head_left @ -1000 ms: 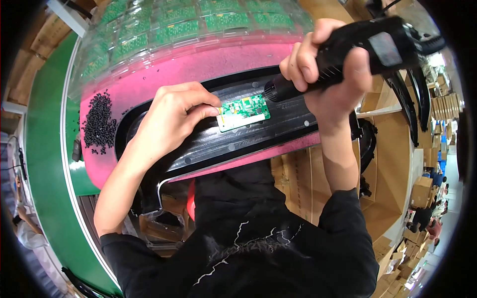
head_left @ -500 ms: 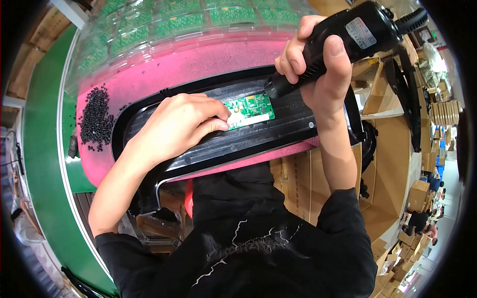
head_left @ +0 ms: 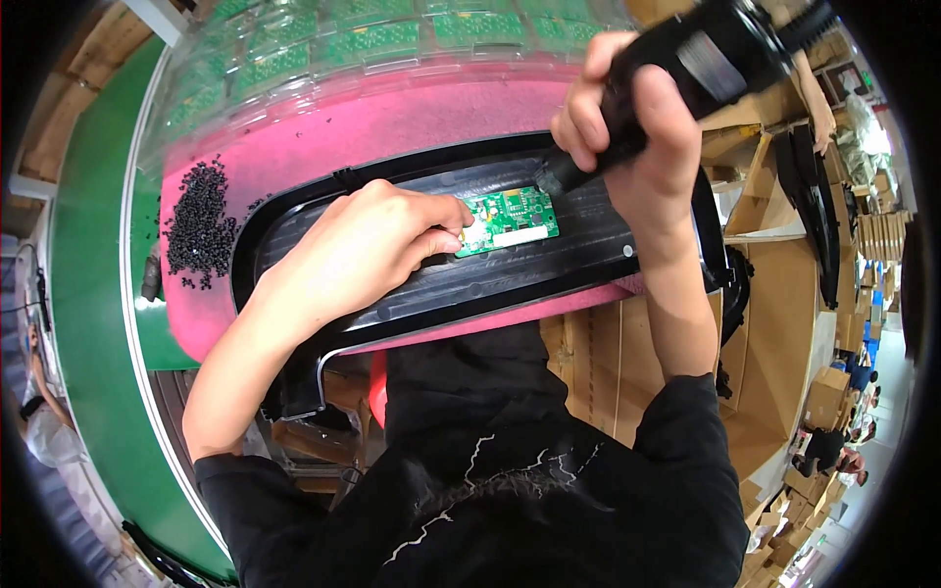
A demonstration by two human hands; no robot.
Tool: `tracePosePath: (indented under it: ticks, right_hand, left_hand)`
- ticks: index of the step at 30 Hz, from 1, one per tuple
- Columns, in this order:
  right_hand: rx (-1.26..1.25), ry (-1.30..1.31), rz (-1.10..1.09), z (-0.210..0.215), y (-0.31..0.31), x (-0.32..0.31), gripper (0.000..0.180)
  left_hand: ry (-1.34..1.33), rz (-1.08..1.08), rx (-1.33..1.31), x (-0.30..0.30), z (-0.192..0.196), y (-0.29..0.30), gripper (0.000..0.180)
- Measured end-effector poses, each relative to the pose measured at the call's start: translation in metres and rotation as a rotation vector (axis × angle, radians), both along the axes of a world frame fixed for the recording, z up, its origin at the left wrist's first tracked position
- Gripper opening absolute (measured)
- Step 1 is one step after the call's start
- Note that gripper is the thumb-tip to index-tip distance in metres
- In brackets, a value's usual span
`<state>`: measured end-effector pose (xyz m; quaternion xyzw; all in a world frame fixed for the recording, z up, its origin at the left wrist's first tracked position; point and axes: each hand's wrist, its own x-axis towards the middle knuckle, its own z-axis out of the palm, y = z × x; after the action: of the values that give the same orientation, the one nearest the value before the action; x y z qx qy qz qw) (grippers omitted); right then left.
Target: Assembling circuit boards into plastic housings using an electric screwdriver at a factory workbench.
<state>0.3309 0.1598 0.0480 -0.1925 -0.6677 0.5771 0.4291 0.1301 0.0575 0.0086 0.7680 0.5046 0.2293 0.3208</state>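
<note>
Green circuit board (head_left: pixel 515 218) is just right of centre in the frame, lying inside a long black plastic shell (head_left: pixel 586 245) with a raised rim, tilted a bit so its right end sits higher. Our left hand (head_left: pixel 377 230) comes in from the lower left, thumb and index finger pinching the board's left end, the other fingers curled in behind so we can't really make them out. Our right hand (head_left: pixel 647 171), upper right of centre, is wrapped around a chunky black power screwdriver (head_left: pixel 750 54), fingers on the far side and thumb along the near side. The tool is a bit blurry and slants down to the left, nose right by the board's upper right corner; we can't tell if it's actually touching. The shell sits across a pink mat (head_left: pixel 392 142), and at left of the frame we've got a heap of tiny black screw-like bits (head_left: pixel 201 230) on that same mat, some strays scattered around it. Top of the frame is clear plastic trays (head_left: pixel 323 73) with rows of more green boards in them. Far left there's a green tabletop (head_left: pixel 93 274) with a white edge, and a small dark cylinder (head_left: pixel 151 279) next to the mat. Over on the right we see an open cardboard box (head_left: pixel 765 333), with curved black parts (head_left: pixel 818 211) up by its far side, plus what looks like another person's hand (head_left: pixel 821 122) near the upper right corner.
</note>
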Motion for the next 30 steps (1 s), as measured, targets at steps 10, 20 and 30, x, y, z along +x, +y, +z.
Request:
tracePosePath:
  ticks: [10, 20, 30]
  right_hand:
    - [0.062, 0.508, 0.456, 0.023, -0.024, -0.009, 0.067]
    - [-0.061, 0.484, 0.358, 0.032, -0.034, -0.012, 0.057]
    - [0.082, 0.188, 0.202, 0.003, -0.022, -0.033, 0.059]
  left_hand:
    - [-0.305, 0.008, 0.149, -0.009, 0.004, -0.002, 0.014]
    - [-0.415, 0.044, 0.288, -0.007, 0.006, -0.002, 0.013]
    - [-0.342, 0.402, 0.306, -0.01, 0.006, -0.003, 0.009]
